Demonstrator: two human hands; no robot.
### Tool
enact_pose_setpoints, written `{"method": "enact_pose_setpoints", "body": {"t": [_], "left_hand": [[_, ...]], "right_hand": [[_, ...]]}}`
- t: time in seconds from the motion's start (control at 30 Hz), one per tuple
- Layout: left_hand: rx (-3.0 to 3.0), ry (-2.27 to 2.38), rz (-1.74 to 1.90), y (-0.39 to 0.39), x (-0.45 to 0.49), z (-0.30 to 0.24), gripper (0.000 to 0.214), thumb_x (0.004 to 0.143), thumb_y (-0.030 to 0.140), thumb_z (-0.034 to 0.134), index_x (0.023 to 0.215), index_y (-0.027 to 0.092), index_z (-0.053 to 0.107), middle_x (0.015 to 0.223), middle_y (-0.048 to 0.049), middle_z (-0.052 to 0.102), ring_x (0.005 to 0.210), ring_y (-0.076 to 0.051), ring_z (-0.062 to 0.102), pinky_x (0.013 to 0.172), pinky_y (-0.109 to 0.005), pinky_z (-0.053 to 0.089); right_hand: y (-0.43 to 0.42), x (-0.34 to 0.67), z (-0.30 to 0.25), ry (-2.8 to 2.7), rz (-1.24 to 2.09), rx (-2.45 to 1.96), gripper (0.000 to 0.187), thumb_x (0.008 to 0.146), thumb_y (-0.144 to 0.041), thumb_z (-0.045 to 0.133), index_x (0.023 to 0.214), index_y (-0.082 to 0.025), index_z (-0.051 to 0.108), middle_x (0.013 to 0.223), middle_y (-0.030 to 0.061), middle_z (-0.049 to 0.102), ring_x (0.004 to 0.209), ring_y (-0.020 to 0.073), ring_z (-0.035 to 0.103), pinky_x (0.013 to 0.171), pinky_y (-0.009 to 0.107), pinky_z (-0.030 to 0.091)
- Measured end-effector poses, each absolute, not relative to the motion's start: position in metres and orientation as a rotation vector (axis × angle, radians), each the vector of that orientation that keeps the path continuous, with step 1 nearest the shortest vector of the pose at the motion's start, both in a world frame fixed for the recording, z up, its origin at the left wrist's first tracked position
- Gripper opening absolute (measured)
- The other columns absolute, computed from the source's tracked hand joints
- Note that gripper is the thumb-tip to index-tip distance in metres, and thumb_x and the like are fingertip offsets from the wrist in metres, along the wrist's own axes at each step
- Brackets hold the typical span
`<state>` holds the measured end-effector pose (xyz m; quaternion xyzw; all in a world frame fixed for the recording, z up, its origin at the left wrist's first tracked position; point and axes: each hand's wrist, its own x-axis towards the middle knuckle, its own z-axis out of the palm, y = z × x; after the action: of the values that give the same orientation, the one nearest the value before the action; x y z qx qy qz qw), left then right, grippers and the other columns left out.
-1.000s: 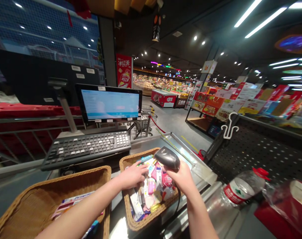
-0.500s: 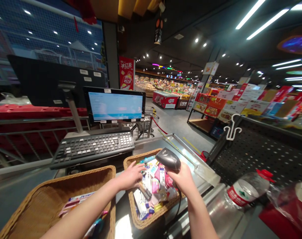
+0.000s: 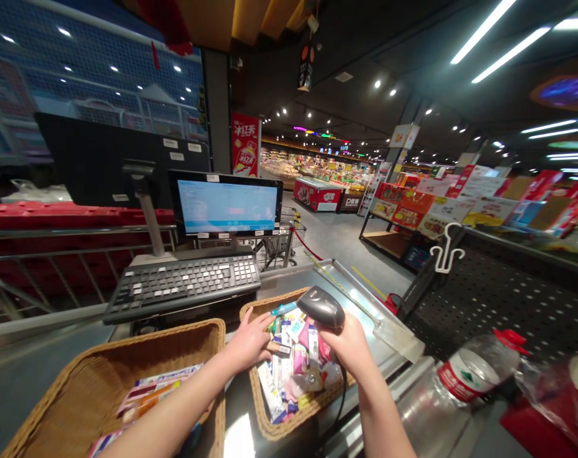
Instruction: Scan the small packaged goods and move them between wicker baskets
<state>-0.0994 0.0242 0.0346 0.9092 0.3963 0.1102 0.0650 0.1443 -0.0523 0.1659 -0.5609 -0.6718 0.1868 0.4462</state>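
Note:
My right hand is closed round the handle of a dark grey barcode scanner, held over a wicker basket full of several small colourful packets. My left hand reaches into the left side of that basket, its fingers curled on a small dark packet. A second, larger wicker basket stands to the left with a few flat packets in it.
A black keyboard and a lit screen stand behind the baskets. A plastic bottle with a red cap lies at the right beside a black perforated panel. Shop shelves and a trolley are beyond.
My left hand has drawn back a little toward the basket's left rim and closed on a small packet. The scanner stays over the basket. The view has shifted slightly.

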Motion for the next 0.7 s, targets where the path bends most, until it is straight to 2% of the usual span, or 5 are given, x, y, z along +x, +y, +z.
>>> {"method": "enact_pose_setpoints", "body": {"t": [0.2,0.37,0.53,0.7], "left_hand": [[2.682,1.263,0.345,0.03,-0.103,0.041,0.012,0.078,0.031,0.067,0.073,0.022,0.069,0.142,-0.0072,0.054,0.138,-0.033,0.037,0.114,-0.066,0.001],[2.659,1.289,0.449,0.03,-0.11,0.056,0.005,0.079,0.025,0.064,0.078,0.022,0.069,0.142,-0.0049,0.055,0.138,-0.03,0.038,0.115,-0.065,0.002],[2.719,1.302,0.665,0.03,-0.122,0.072,0.005,0.078,0.022,0.061,0.076,0.021,0.066,0.137,-0.0063,0.059,0.136,-0.03,0.041,0.116,-0.065,0.004],[2.742,1.347,0.786,0.03,-0.136,0.088,0.007,0.081,0.027,0.06,0.08,0.022,0.065,0.139,-0.0066,0.057,0.137,-0.031,0.041,0.114,-0.068,0.009]], "right_hand": [[-0.05,0.146,0.165,-1.664,0.462,-1.395,0.012,0.068,-0.025,0.061,0.077,-0.018,0.066,0.074,0.0022,0.068,0.068,0.0194,0.063,0.064,0.029,0.051],[-0.048,0.144,0.165,-1.658,0.443,-1.398,0.012,0.069,-0.025,0.061,0.076,-0.017,0.067,0.074,0.0034,0.069,0.068,0.02,0.064,0.064,0.029,0.051],[-0.045,0.139,0.167,-1.66,0.432,-1.39,0.015,0.069,-0.026,0.061,0.079,-0.017,0.068,0.075,0.0039,0.069,0.069,0.0205,0.065,0.065,0.028,0.051],[-0.043,0.131,0.169,-1.682,0.411,-1.377,0.015,0.07,-0.024,0.061,0.081,-0.017,0.068,0.078,0.004,0.069,0.071,0.0204,0.065,0.067,0.028,0.05]]}}
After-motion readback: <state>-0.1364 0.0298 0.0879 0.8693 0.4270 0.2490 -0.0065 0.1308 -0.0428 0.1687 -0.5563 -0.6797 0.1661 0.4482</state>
